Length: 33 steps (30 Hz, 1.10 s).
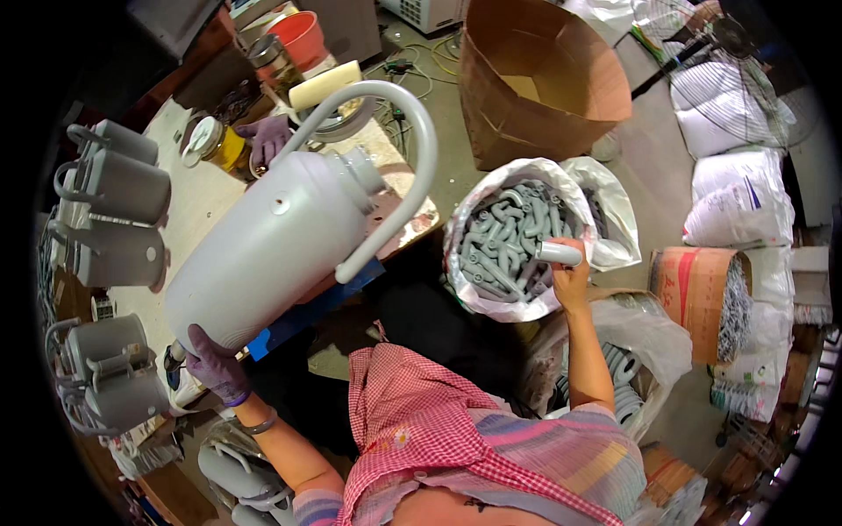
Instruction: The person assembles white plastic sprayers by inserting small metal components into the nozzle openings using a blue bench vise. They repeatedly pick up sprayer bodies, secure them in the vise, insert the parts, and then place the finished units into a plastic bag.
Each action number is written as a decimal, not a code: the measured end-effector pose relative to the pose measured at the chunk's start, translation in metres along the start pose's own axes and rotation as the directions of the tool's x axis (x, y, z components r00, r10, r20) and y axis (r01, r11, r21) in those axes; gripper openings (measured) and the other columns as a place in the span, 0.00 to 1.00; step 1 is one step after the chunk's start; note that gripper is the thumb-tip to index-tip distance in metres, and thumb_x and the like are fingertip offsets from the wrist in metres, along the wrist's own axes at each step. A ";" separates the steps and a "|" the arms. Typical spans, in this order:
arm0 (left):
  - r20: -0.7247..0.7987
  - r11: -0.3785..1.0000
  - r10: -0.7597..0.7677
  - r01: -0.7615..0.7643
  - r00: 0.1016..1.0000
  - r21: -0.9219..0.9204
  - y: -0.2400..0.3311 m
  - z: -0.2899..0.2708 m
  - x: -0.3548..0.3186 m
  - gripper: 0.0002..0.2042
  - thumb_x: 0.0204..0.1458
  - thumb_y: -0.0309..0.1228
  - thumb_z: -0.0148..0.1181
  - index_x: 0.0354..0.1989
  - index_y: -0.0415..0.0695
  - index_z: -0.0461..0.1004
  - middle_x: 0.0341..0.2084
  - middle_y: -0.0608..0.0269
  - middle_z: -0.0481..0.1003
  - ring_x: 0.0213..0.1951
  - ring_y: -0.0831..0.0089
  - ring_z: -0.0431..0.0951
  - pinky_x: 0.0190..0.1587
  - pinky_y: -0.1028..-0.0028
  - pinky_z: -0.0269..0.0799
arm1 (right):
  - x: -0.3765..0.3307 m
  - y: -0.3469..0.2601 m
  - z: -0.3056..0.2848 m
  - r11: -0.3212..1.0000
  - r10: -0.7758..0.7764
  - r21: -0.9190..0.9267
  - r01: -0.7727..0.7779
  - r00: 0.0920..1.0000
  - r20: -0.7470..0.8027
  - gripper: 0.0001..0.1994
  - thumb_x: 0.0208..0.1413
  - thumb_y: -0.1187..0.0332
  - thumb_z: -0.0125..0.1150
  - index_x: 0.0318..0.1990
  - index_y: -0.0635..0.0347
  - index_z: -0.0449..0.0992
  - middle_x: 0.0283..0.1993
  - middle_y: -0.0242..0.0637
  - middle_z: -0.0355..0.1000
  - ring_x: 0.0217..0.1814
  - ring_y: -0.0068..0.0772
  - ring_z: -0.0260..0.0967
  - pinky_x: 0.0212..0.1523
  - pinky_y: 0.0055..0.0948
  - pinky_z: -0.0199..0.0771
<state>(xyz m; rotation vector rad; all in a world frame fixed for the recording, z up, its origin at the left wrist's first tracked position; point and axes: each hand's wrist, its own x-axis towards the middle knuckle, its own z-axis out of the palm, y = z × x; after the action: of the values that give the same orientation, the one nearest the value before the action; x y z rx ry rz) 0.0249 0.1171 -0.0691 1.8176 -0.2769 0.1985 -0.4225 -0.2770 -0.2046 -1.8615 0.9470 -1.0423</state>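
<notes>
A big grey plastic jug body (263, 241) with a tall looped handle (425, 149) lies tilted over the table, its neck pointing up and right. My left hand (215, 366), in a purple glove, is closed on its lower end. To the right, my bare right hand (572, 279) grips a short light-grey plastic tube (559, 253). Below that tube is a white sack (548, 171) full of curved grey plastic pieces (504, 237).
Finished-looking grey jugs (127, 184) stand along the table's left side. A purple glove (266, 136), a lidded jar (219, 147) and a red bucket (303, 39) are farther back. Around me stand a large carton (544, 110), a bag of grey parts (658, 342) and a fan (732, 39).
</notes>
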 end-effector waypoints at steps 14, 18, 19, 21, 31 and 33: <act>0.094 0.985 -0.069 0.083 0.993 -0.153 0.001 0.004 0.012 0.18 0.62 0.41 0.66 0.46 0.35 0.81 0.39 0.67 0.81 0.38 0.81 0.75 0.42 0.76 0.72 | 0.045 -0.043 -0.065 0.897 0.308 -0.349 -0.271 0.950 0.054 0.16 0.61 0.63 0.68 0.51 0.63 0.76 0.35 0.34 0.77 0.38 0.28 0.74 0.41 0.33 0.73; 0.090 0.981 -0.002 0.019 0.996 -0.192 0.001 0.007 0.017 0.19 0.61 0.41 0.67 0.46 0.34 0.81 0.37 0.66 0.81 0.39 0.81 0.75 0.45 0.76 0.72 | 0.123 -0.166 -0.047 0.997 0.072 0.030 -0.077 0.989 0.132 0.20 0.71 0.53 0.54 0.57 0.62 0.72 0.27 0.26 0.63 0.24 0.16 0.59 0.25 0.22 0.60; 0.100 0.985 -0.009 0.026 0.995 -0.168 0.003 0.008 0.018 0.19 0.61 0.41 0.68 0.46 0.34 0.81 0.37 0.66 0.81 0.39 0.81 0.75 0.45 0.76 0.72 | 0.139 -0.199 -0.023 0.940 0.054 0.320 -0.121 0.976 0.209 0.22 0.74 0.53 0.47 0.62 0.62 0.68 0.29 0.26 0.63 0.24 0.16 0.60 0.24 0.20 0.59; 0.110 0.976 -0.041 0.063 0.993 -0.208 0.006 0.010 0.018 0.19 0.61 0.42 0.68 0.45 0.34 0.81 0.36 0.66 0.82 0.38 0.81 0.75 0.44 0.76 0.73 | 0.157 -0.264 0.039 0.940 -0.133 0.340 -0.005 0.915 0.381 0.23 0.73 0.58 0.50 0.67 0.63 0.63 0.32 0.25 0.64 0.24 0.14 0.60 0.23 0.16 0.58; 0.144 0.962 -0.142 0.171 0.979 -0.215 0.018 0.011 0.008 0.18 0.59 0.40 0.70 0.42 0.34 0.82 0.35 0.62 0.83 0.37 0.79 0.77 0.43 0.74 0.74 | 0.179 -0.377 0.271 0.893 -0.427 0.279 0.353 0.468 0.774 0.23 0.69 0.48 0.55 0.56 0.59 0.76 0.32 0.38 0.75 0.29 0.32 0.68 0.34 0.34 0.70; 0.146 0.959 -0.152 0.181 0.978 -0.218 0.017 0.011 0.008 0.17 0.58 0.40 0.70 0.42 0.34 0.82 0.34 0.62 0.83 0.37 0.78 0.78 0.42 0.73 0.74 | 0.179 -0.371 0.279 0.877 -0.432 0.255 0.407 0.434 0.791 0.23 0.69 0.48 0.55 0.56 0.59 0.76 0.31 0.41 0.74 0.28 0.34 0.68 0.34 0.35 0.69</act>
<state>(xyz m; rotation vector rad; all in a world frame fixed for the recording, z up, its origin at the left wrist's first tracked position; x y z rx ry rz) 0.0271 0.1014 -0.0538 1.6152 -0.2251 -0.0681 -0.0201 -0.2041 0.0794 -2.2641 -0.1408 -0.2628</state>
